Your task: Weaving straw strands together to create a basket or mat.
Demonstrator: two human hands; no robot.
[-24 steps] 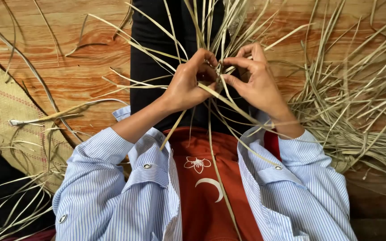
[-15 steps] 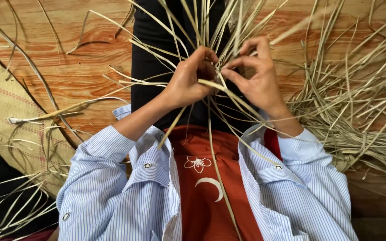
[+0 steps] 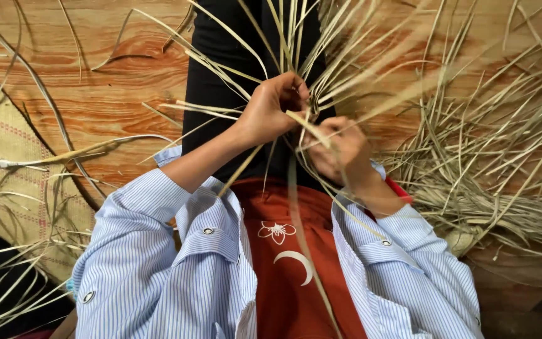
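My left hand (image 3: 274, 110) pinches a cluster of pale dried straw strips (image 3: 308, 56) that fan upward and outward over my black-clad legs (image 3: 221, 81). Just below and to the right of it, my right hand (image 3: 340, 147) grips other strips of the same bunch, one long strip (image 3: 302, 232) trailing down over my red shirt. Both hands meet at the point where the strips cross. My sleeves are blue-and-white striped.
A loose heap of dried straw (image 3: 490, 163) lies on the wooden floor (image 3: 114, 81) at the right. A woven mat (image 3: 7, 163) lies at the left, with stray strips (image 3: 64, 154) across it and the floor.
My right hand has dropped lower and closer to my body, pulling strips down. My left hand stays on the crossing point. The view has shifted slightly.
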